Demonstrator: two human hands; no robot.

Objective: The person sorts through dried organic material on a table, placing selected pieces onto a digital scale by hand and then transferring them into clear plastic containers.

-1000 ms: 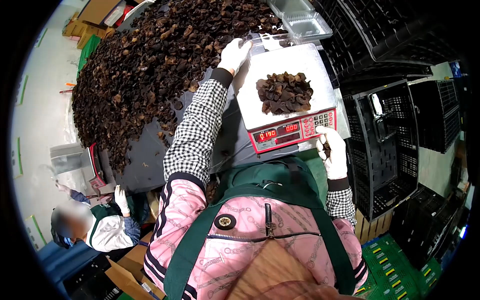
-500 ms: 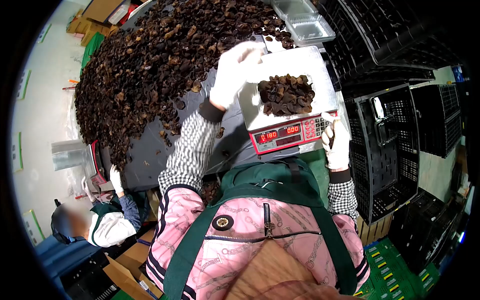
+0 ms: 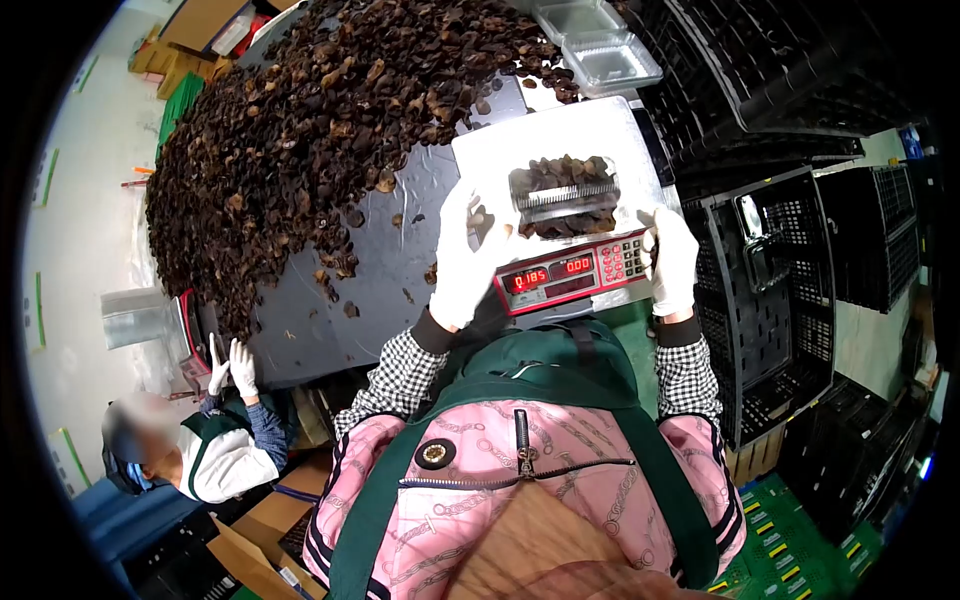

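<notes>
At the scale's [image 3: 555, 130] front edge, your left hand [image 3: 463, 265] is spread, thumb off fingers; your right hand [image 3: 676, 268] curls by the keypad [image 3: 625, 260], can't tell if it's pinching. Stray pressure could skew the reading. A knock could shift the filled clear container [image 3: 570, 197] on the pan, or jostle in pieces from the heap [image 3: 300, 150] beyond.

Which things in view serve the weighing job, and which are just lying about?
Serving the job:
- red digital scale
- filled clear container
- wood-ear fungus heap
- probably the empty clear containers

Apparently lying about:
- black plastic crate
- green crates
- cardboard box
</notes>
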